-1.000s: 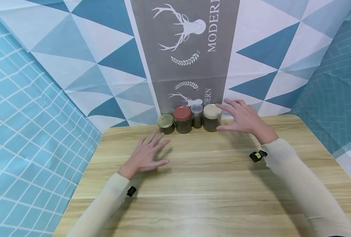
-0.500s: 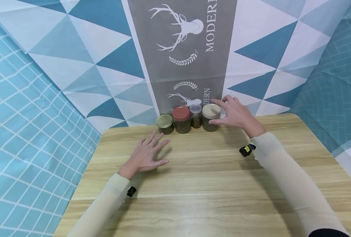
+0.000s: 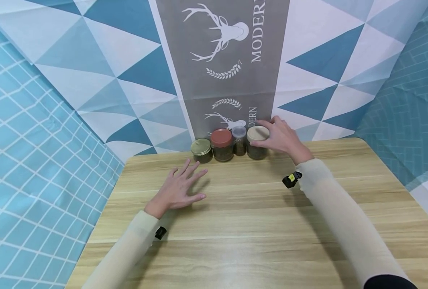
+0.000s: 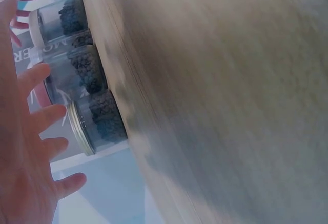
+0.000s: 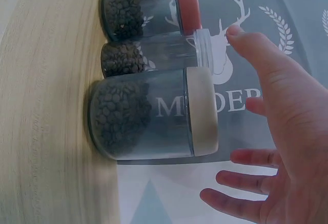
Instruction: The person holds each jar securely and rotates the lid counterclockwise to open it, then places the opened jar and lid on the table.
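Four is not stated here; several glass jars of dark beans stand in a row at the table's back edge. My right hand (image 3: pixel 282 137) reaches over the cream-lidded jar (image 3: pixel 256 151), thumb and fingers spread about its lid. In the right wrist view a gap shows between that hand (image 5: pixel 292 126) and the cream lid (image 5: pixel 202 111). To its left stand a slim jar with a pale purple lid (image 3: pixel 239 131), a red-lidded jar (image 3: pixel 222 150) and a low gold-lidded jar (image 3: pixel 202 148). My left hand (image 3: pixel 176 190) hovers before the gold-lidded jar, fingers spread, holding nothing.
The wood-grain table (image 3: pixel 214 233) stretches in front of the jars. Right behind them rises a patterned backdrop (image 3: pixel 232 80) with a deer print. Blue tiled sheeting (image 3: pixel 37 160) borders the left side, and a teal sheet (image 3: pixel 416 100) the right.
My right hand has moved left, from beside the cream-lidded jar to over its lid, with thumb and fingers drawing a little closer together. The left hand and the jars stay put.
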Tool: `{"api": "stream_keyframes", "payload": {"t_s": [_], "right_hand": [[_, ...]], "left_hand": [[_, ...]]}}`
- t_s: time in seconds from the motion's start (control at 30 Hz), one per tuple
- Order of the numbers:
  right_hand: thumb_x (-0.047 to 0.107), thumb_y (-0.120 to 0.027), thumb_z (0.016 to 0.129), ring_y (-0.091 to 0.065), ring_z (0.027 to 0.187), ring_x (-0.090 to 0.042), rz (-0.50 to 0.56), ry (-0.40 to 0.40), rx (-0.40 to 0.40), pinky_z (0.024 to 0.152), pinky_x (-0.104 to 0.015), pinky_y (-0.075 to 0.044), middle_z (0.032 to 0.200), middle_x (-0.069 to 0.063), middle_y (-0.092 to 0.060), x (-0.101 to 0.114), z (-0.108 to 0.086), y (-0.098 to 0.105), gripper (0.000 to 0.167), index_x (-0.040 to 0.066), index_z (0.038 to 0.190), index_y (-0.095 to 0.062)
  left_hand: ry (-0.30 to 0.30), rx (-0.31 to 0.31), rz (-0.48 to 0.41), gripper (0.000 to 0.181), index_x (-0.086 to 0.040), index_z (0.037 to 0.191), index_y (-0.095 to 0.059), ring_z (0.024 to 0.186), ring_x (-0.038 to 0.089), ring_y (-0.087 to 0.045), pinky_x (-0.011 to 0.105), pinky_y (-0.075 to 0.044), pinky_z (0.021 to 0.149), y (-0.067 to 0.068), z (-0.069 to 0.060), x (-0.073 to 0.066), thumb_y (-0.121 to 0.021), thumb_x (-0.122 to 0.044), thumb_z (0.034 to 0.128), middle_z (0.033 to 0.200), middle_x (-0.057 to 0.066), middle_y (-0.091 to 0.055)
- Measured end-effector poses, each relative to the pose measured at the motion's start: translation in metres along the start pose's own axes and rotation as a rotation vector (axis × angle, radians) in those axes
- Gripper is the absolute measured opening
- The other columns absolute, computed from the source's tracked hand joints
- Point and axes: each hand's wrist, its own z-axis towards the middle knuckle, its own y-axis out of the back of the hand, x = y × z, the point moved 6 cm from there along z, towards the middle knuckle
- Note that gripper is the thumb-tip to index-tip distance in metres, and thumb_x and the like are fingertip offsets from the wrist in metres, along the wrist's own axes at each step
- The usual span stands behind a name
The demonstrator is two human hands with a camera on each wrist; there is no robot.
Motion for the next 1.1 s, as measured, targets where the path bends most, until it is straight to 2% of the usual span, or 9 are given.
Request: {"api": "stream_keyframes", "payload": {"t_s": [0.2,0.5,0.73,0.9,1.1], "right_hand": [[0.068,-0.078,0.094,-0.055,0.134,-0.048,0.025,0.006,0.053,0.095,-0.067,-0.057,0.155,-0.031,-0.050,0.000,0.003,-0.008,0.092,0.024,0.171,-0.051],[0.064,-0.073,0.101,-0.050,0.135,-0.049,0.069,-0.001,0.109,0.101,-0.069,-0.054,0.156,-0.035,-0.043,0.005,0.006,-0.018,0.087,0.024,0.173,-0.047],[0.061,-0.075,0.101,-0.046,0.143,-0.052,0.096,-0.006,0.108,0.112,-0.073,-0.049,0.168,-0.037,-0.036,0.005,0.008,-0.026,0.086,0.023,0.173,-0.047],[0.060,-0.075,0.101,-0.044,0.144,-0.055,0.093,-0.020,0.104,0.110,-0.074,-0.049,0.171,-0.039,-0.033,0.004,0.011,-0.032,0.087,0.023,0.174,-0.045],[0.058,-0.077,0.101,-0.040,0.150,-0.056,0.104,-0.043,0.083,0.115,-0.076,-0.048,0.173,-0.039,-0.029,0.004,0.014,-0.036,0.086,0.022,0.173,-0.047]], "left_hand": [[-0.001,0.000,0.008,0.088,-0.031,0.174,-0.045,0.174,0.048,-0.027,0.084,-0.040,0.123,0.001,0.001,-0.001,-0.059,-0.075,0.0991,0.184,0.014,-0.038],[-0.007,0.002,0.005,0.087,-0.028,0.172,-0.048,0.173,0.049,-0.029,0.082,-0.042,0.122,0.001,0.002,-0.003,-0.060,-0.074,0.0991,0.185,0.014,-0.037],[-0.013,0.004,0.004,0.085,-0.030,0.172,-0.049,0.174,0.048,-0.028,0.081,-0.043,0.122,-0.001,0.001,-0.004,-0.057,-0.076,0.1003,0.184,0.015,-0.039],[-0.028,-0.002,0.019,0.085,-0.030,0.170,-0.051,0.173,0.049,-0.029,0.079,-0.044,0.122,0.001,0.001,-0.007,-0.055,-0.079,0.1006,0.183,0.016,-0.040],[-0.050,0.012,0.040,0.085,-0.030,0.171,-0.050,0.173,0.049,-0.030,0.079,-0.045,0.121,0.002,0.002,-0.014,-0.054,-0.079,0.1012,0.184,0.015,-0.038]]}}
